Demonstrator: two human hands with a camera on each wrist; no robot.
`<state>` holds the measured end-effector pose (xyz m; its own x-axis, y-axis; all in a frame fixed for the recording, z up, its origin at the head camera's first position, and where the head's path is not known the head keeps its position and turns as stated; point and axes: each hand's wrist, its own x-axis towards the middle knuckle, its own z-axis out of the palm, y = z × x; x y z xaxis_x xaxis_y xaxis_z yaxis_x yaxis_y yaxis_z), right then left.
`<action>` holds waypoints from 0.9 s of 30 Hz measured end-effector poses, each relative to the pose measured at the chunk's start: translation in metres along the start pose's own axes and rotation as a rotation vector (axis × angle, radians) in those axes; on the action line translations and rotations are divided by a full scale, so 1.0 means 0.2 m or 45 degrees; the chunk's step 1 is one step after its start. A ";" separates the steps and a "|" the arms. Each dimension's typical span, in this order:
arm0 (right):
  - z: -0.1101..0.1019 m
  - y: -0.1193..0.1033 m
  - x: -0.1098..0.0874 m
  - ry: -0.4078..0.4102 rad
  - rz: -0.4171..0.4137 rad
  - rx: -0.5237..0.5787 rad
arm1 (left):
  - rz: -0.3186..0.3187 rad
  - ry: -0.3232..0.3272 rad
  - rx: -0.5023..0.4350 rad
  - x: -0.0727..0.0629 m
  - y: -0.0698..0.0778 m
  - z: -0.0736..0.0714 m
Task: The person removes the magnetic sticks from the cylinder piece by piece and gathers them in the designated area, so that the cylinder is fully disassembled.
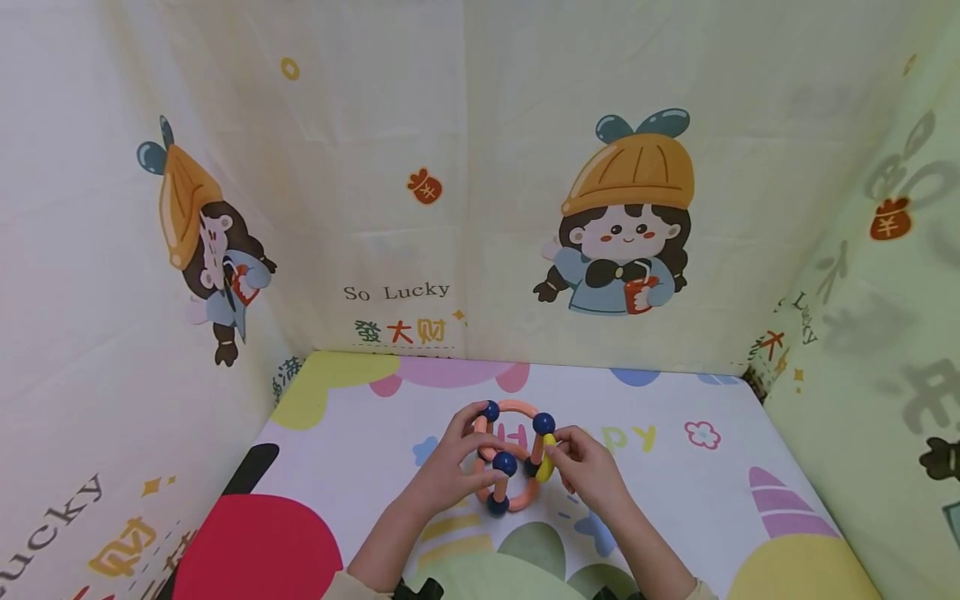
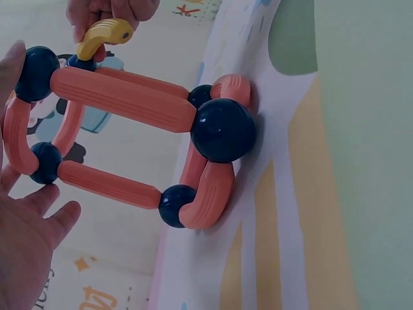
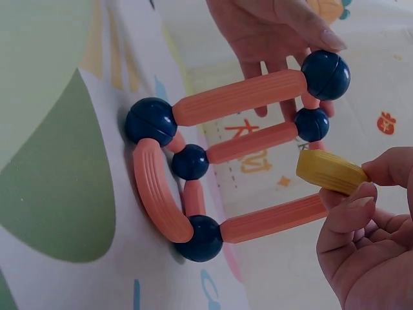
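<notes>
A toy frame of salmon-pink building sticks (image 2: 122,97) and dark blue balls (image 2: 223,130) stands upright on the mat, with a ring of curved sticks (image 3: 159,194) at its foot. My left hand (image 1: 442,468) steadies it from the left. In the right wrist view its thumb lies on an upper ball (image 3: 326,75), its other fingers behind the upper end. On the right side, my right hand (image 1: 592,472) pinches a short curved yellow stick (image 3: 330,170) between thumb and fingertips. The yellow stick overlaps an upper ball in the left wrist view.
A printed mat (image 1: 660,475) with coloured shapes covers the table. Cream printed cloth (image 1: 480,167) hangs behind and along both sides. At the left edge of the table a black bar (image 1: 255,468) juts out beside the printed red circle (image 1: 255,550).
</notes>
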<state>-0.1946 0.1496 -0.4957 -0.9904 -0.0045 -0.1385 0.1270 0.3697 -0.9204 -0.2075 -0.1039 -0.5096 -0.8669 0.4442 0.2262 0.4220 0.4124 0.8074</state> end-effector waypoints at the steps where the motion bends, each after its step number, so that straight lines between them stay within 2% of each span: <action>1: 0.00 0.00 0.00 0.002 0.003 0.001 | 0.002 0.000 0.000 0.00 0.00 0.00; 12: 0.00 0.00 -0.01 0.015 0.009 0.023 | 0.029 0.011 -0.003 0.00 0.00 0.00; 19: 0.00 -0.01 -0.02 0.012 0.012 0.046 | 0.009 0.016 0.005 0.00 0.00 0.01; 27: 0.00 0.01 -0.01 0.018 -0.039 0.068 | 0.020 0.013 -0.013 0.00 0.01 0.00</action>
<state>-0.1921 0.1508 -0.4965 -0.9944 -0.0021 -0.1052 0.0991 0.3195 -0.9424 -0.2069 -0.1026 -0.5091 -0.8628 0.4425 0.2446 0.4331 0.3970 0.8092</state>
